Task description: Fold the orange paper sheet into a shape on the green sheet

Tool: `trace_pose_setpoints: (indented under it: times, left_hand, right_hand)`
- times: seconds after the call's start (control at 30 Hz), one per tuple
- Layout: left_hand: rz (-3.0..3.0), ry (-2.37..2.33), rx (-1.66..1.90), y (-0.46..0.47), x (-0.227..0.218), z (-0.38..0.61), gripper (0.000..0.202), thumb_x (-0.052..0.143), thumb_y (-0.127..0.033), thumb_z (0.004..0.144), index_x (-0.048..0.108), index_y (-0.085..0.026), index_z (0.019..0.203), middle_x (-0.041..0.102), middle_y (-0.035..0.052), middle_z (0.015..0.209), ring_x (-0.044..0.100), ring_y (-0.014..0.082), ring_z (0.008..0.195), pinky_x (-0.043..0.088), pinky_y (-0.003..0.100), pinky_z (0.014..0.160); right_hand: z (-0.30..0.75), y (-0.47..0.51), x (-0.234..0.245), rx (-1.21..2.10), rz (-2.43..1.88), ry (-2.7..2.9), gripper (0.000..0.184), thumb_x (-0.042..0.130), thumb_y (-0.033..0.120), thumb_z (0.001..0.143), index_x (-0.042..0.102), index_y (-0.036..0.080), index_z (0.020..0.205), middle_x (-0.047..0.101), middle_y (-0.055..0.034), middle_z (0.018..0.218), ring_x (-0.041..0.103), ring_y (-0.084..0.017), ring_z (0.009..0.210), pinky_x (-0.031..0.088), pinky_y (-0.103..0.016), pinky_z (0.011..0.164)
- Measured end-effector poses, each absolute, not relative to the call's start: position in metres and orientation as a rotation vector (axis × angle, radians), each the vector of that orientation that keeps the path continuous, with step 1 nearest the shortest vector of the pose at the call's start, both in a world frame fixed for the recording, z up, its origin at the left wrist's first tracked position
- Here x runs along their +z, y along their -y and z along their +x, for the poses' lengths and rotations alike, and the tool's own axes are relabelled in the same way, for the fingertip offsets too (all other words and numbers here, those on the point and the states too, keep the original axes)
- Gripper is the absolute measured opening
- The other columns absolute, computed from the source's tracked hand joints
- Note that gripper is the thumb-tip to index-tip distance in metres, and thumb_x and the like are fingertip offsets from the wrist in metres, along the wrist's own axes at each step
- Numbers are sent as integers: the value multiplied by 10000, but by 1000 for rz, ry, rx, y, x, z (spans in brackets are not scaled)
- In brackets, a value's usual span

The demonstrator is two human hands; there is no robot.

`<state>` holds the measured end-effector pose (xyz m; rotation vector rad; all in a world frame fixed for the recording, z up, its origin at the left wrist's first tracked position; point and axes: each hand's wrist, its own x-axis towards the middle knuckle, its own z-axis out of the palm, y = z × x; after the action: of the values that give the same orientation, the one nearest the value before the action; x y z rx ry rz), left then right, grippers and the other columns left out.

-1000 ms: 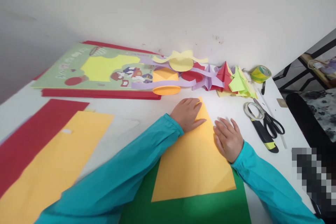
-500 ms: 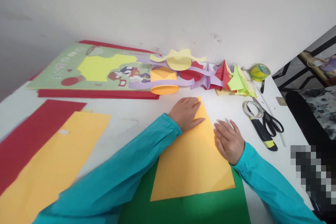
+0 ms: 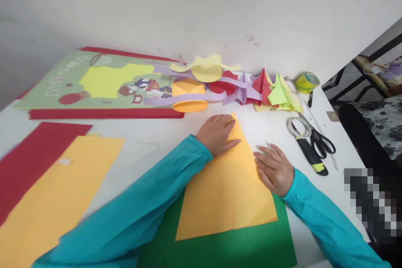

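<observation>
White table (image 3: 144,150) against the wall. Green printed poster (image 3: 106,81) lies along the back left, red sheets under it. Nearest me, a green sheet (image 3: 238,247); the orange sheet in work (image 3: 220,192) lies partly on it, tapering to a point at its far end. Left side: a second orange sheet (image 3: 63,192) overlapping a dark red sheet (image 3: 37,155). Left hand (image 3: 216,134): palm down on the far tip, fingers lightly bent, thumb spread, nothing gripped. Right hand (image 3: 274,169): loosely open by the right edge, gripping nothing; can't tell if the fingertips touch the sheet. Right side: black-handled scissors (image 3: 320,140), utility knife (image 3: 309,153) beside them, white tape roll (image 3: 290,127) on top of the knife.
</observation>
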<state>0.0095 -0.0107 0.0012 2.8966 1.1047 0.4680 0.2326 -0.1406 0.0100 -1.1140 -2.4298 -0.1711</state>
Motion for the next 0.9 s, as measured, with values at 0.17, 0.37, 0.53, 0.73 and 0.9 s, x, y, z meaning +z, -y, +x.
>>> trace_pose_setpoints:
  times: [0.17, 0.37, 0.53, 0.73, 0.9]
  left_hand:
    - [2894, -1105, 475, 11, 0, 9, 536, 543, -474, 856, 569, -45, 1178, 572, 218, 1227, 519, 337, 1151, 419, 462, 984]
    - [2891, -1107, 475, 11, 0, 9, 525, 537, -479, 858, 571, -66, 1181, 574, 207, 1225, 524, 332, 1150, 422, 460, 984]
    - [2899, -1112, 452, 11, 0, 8, 541, 527, -482, 863, 566, -57, 1196, 571, 207, 1231, 521, 332, 1153, 419, 457, 989]
    - [2903, -1110, 465, 10, -1, 8, 557, 528, -485, 860, 566, -44, 1197, 567, 215, 1228, 520, 335, 1149, 425, 462, 983]
    - [2907, -1106, 460, 10, -1, 8, 568, 518, -486, 864, 565, -35, 1206, 569, 218, 1226, 520, 337, 1146, 426, 466, 982]
  right_hand:
    - [238, 140, 6, -71, -1068, 2424, 261, 476, 149, 863, 669, 149, 1037, 693, -90, 1146, 511, -272, 1238, 387, -517, 1046]
    - [245, 144, 8, 20, -1005, 2455, 265, 481, 151, 837, 671, 165, 1021, 688, -94, 1153, 481, -274, 1272, 386, -528, 1044]
    - [247, 149, 13, 94, -1034, 2465, 262, 476, 160, 820, 681, 171, 983, 677, -92, 1183, 456, -275, 1297, 352, -530, 1068]
    - [245, 152, 16, 161, -1042, 2455, 247, 471, 140, 808, 693, 161, 914, 677, -85, 1194, 464, -277, 1289, 336, -510, 1077]
    - [245, 152, 17, 200, -1045, 2449, 240, 476, 138, 807, 701, 160, 887, 682, -80, 1186, 476, -274, 1277, 338, -505, 1076]
